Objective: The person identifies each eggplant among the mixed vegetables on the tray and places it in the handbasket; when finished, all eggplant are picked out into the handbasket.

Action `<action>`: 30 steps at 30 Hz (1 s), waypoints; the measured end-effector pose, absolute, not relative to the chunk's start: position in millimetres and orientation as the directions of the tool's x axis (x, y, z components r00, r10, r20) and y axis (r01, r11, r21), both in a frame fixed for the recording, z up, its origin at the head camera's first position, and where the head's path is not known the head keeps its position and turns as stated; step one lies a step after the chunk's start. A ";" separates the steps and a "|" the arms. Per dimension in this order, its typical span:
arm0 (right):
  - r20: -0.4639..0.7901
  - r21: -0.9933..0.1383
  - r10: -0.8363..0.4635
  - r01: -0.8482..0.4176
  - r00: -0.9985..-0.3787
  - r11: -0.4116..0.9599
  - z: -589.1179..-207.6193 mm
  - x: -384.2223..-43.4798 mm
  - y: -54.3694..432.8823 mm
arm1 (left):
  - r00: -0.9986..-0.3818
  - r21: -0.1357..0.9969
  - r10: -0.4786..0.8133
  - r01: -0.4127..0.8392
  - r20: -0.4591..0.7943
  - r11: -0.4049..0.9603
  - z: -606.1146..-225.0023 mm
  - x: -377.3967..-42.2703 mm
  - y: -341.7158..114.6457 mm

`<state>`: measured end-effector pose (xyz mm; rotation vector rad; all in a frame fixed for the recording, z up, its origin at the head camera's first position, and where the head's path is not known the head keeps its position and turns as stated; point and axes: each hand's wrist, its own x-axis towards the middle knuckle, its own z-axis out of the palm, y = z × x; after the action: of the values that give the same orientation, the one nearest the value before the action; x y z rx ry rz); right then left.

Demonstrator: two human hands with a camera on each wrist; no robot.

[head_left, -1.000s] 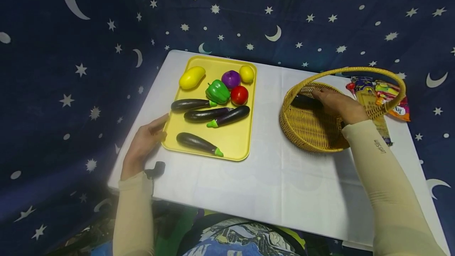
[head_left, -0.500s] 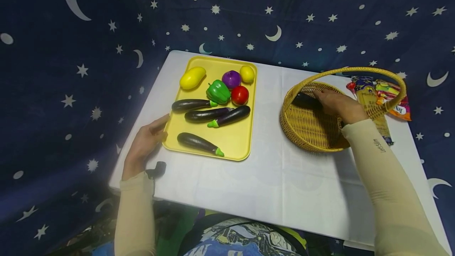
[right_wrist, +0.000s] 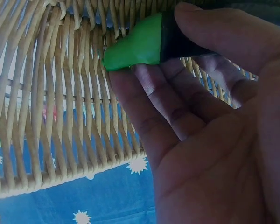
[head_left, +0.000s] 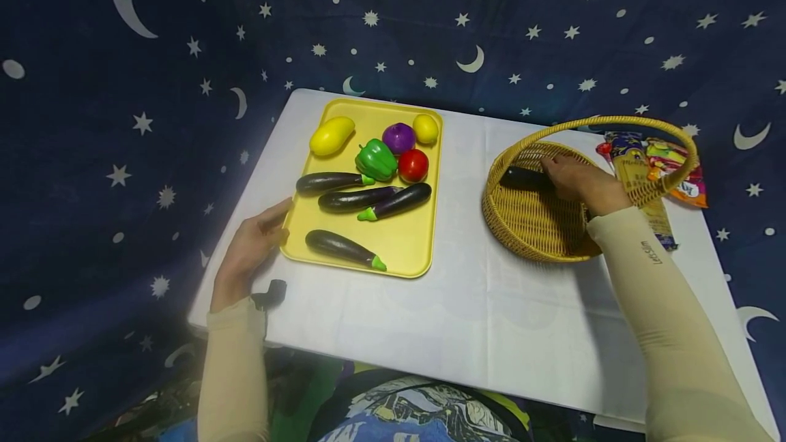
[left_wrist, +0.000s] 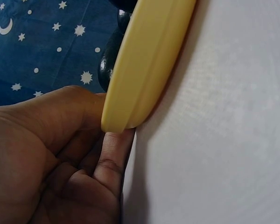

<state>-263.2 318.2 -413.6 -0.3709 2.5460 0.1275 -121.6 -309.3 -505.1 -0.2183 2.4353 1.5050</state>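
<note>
Inside a round wicker basket (head_left: pixel 522 243), my right hand (head_left: pixel 583 181) grips a dark eggplant (head_left: pixel 525 179). In the right wrist view, the thumb lies over its dark body and the fingers reach beneath its green cap (right_wrist: pixel 137 46), close to the woven wall. My left hand (head_left: pixel 248 247) pinches the left rim of a yellow tray (head_left: pixel 408 247), thumb on one side and a finger under the edge (left_wrist: pixel 140 70). Several more eggplants lie on the tray, one (head_left: pixel 344 249) apart near the front. Beyond them are a green pepper (head_left: pixel 376 159), a tomato (head_left: pixel 413 166), and a purple onion-like vegetable (head_left: pixel 399 138).
A mango (head_left: pixel 332 136) and a lemon (head_left: pixel 426 129) sit at the tray's far end. The basket's tall handle (head_left: pixel 604 121) arches over my right hand. Snack packets (head_left: pixel 675 169) lie behind it at the right. A starry curtain (head_left: pixel 393 19) borders the white table (head_left: pixel 454 319).
The eggplant in my right hand has shifted slightly and lies more level in the basket. My left hand stays at the tray's rim.
</note>
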 end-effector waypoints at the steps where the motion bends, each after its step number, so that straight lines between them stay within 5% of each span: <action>1: -0.540 0.014 -0.238 -0.291 -0.808 0.957 -412.9 -262.3 317.8 | -0.954 0.854 0.013 -0.263 -0.301 0.449 -505.2 -121.6 -309.1; 20: -0.502 0.037 -0.241 -0.299 -0.830 0.954 -404.0 -253.5 315.1 | -0.959 0.849 0.015 -0.244 -0.283 0.468 -504.7 -121.2 -308.7; 25: -0.323 0.045 -0.286 -0.317 -0.902 0.947 -390.1 -231.0 309.3 | -0.955 0.850 0.014 -0.257 -0.296 0.460 -505.0 -120.8 -309.5; 30: 0.044 0.023 -0.427 -0.426 -0.903 0.904 -386.2 -200.7 299.3 | -0.953 0.848 0.012 -0.265 -0.304 0.460 -504.9 -121.2 -309.2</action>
<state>-200.7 299.3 -386.2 -0.6974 3.1120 0.0202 -121.2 -309.2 -504.9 -0.2171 2.4455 1.4905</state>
